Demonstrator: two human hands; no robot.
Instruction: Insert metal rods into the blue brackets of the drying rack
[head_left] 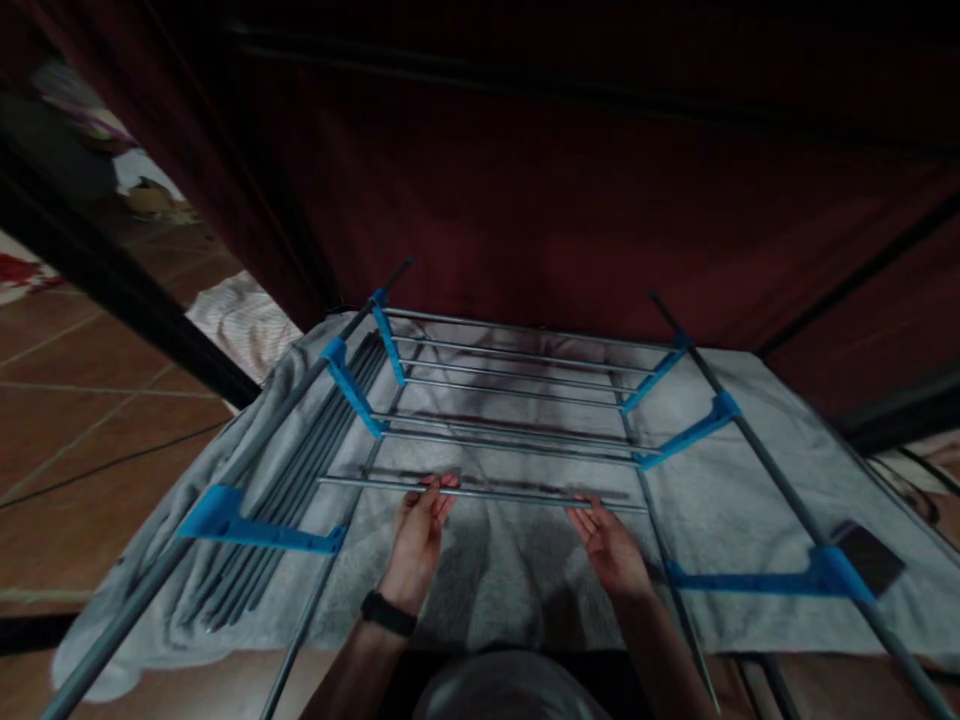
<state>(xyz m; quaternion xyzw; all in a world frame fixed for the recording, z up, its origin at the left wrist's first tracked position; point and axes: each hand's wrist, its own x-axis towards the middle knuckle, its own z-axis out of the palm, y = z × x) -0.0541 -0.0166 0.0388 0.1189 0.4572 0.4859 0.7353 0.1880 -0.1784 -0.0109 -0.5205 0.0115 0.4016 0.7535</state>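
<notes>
Our left hand (424, 520) pinches a metal rod (517, 496) between thumb and fingers; our right hand (606, 545) grips it by the fingertips, other fingers loosely spread. The rod is above the blanket (510, 590), nearer its front edge, between the sides of the blue-bracketed rack (772, 468). Loose rods (292, 490) lie bundled along the blanket's left edge.

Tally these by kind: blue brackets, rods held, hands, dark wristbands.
Blue brackets: 6 (3 each side)
Held rod: 1
Hands, left hand and right hand: 2
Dark wristband: 1
Total: 10
</notes>
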